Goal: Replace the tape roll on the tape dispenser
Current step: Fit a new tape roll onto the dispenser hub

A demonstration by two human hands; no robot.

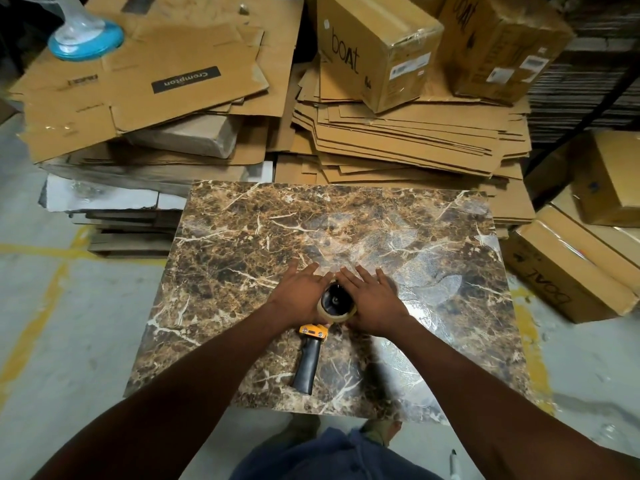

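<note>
On the marbled brown surface [242, 237], near its front middle, lies the tape dispenser [311, 355] with its black handle pointing toward the person and its yellow body at the far end of the handle. Seated at that far end is the tape roll [337, 315], pale and translucent, its dark hub facing up toward the camera.

Both hands press against the roll from either side. The left hand [299, 294] lies flat against the roll's left edge, fingers stretched out and spread forward over the surface, thumb side toward the roll. The right hand [372, 299] mirrors it on the right edge, fingers likewise extended and splayed, palm down. Neither hand is curled closed; they cup the roll between them with the fingers wide, and the fingertips of the two nearly meet beyond the roll.

Behind the surface are stacks of flattened cardboard [398, 133] and sealed cartons [374, 46], with more boxes [568, 271] on the floor at the right.
</note>
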